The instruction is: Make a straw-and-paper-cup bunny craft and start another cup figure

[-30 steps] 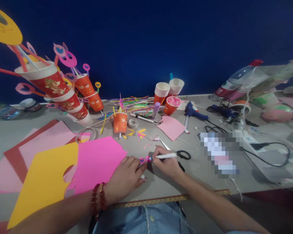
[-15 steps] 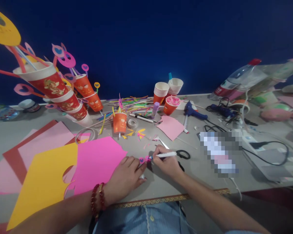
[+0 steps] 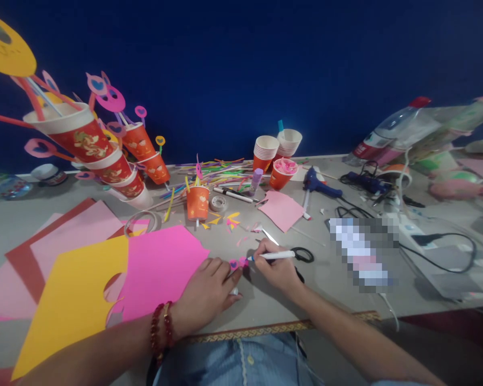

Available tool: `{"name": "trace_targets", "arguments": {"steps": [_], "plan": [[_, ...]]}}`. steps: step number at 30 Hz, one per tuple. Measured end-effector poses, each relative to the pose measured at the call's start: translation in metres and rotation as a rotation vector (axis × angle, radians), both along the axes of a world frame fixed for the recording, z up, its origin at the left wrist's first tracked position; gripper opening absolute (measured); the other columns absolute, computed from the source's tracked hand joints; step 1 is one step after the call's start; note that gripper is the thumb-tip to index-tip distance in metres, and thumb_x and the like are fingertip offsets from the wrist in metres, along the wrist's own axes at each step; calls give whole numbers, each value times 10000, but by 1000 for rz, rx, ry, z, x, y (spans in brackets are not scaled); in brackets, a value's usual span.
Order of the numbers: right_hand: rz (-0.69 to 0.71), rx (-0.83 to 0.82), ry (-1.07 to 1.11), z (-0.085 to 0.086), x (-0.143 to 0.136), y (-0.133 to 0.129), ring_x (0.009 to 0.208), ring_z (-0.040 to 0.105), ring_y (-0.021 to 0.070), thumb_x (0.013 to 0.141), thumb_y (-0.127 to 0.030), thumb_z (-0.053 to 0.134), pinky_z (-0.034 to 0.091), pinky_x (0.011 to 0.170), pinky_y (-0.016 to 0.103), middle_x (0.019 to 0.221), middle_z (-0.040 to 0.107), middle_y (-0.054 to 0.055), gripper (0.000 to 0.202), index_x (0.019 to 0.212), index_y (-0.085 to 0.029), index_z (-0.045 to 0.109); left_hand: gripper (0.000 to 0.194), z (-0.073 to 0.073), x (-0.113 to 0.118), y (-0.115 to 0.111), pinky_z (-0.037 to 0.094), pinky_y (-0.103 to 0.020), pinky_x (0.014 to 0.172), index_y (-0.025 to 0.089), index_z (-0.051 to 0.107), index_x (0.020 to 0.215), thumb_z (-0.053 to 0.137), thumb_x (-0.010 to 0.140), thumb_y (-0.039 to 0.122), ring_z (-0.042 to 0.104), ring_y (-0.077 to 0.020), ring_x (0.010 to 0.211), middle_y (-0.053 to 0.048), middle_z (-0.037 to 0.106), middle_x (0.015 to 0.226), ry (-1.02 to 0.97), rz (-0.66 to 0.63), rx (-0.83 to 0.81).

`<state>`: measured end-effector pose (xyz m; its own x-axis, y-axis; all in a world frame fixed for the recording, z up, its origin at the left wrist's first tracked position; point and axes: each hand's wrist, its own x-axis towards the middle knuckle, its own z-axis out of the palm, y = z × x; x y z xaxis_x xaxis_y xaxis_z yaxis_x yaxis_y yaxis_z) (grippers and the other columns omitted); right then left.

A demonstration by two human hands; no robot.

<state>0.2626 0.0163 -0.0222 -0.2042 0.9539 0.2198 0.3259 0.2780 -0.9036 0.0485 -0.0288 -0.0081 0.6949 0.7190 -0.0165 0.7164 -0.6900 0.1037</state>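
From the head view, the right hand (image 3: 279, 272) is closing its fingers snugly around a white marker (image 3: 280, 255), whose blue tip is pointing at a small pink cutout (image 3: 242, 261). That cutout is lying on the grey table (image 3: 326, 300) between the hands, its left disc showing a dark heart. The left hand (image 3: 211, 289) is resting palm-down, fingers loosely extended at the cutout's near edge; whether it's gripping the small white piece (image 3: 235, 291) by its thumb, I can't tell. Scissors (image 3: 304, 254) are lying beside the right hand, bright pink paper (image 3: 156, 268) beside the left.
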Motion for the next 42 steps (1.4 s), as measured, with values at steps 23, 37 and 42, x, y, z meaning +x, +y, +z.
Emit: {"name": "trace_targets", "arguments": {"steps": [23, 37, 42], "plan": [[90, -33, -59, 2, -2, 0, 575, 498, 146, 790, -159, 546, 372, 557, 268, 616, 567, -26, 134, 674, -224, 546, 543, -2, 0, 0, 430, -416, 829, 148, 562, 1326, 651, 923, 501, 569, -286, 980, -102, 649, 1054, 2, -9, 23], [101, -31, -82, 1, -1, 0, 553, 486, 143, 775, -166, 541, 351, 542, 268, 595, 554, -27, 133, 654, -223, 539, 544, -1, 0, 0, 438, -413, 829, 149, 562, 1341, 640, 932, 500, 576, -282, 981, -107, 654, 1049, 6, -6, 28], [99, -26, -73, 1, -1, 0, 549, 477, 141, 765, -167, 536, 356, 539, 268, 589, 541, -30, 139, 640, -227, 522, 564, -2, 0, 0, 439, -420, 830, 139, 554, 1358, 645, 929, 494, 574, -288, 990, -114, 656, 1058, -6, -10, 17]]}}
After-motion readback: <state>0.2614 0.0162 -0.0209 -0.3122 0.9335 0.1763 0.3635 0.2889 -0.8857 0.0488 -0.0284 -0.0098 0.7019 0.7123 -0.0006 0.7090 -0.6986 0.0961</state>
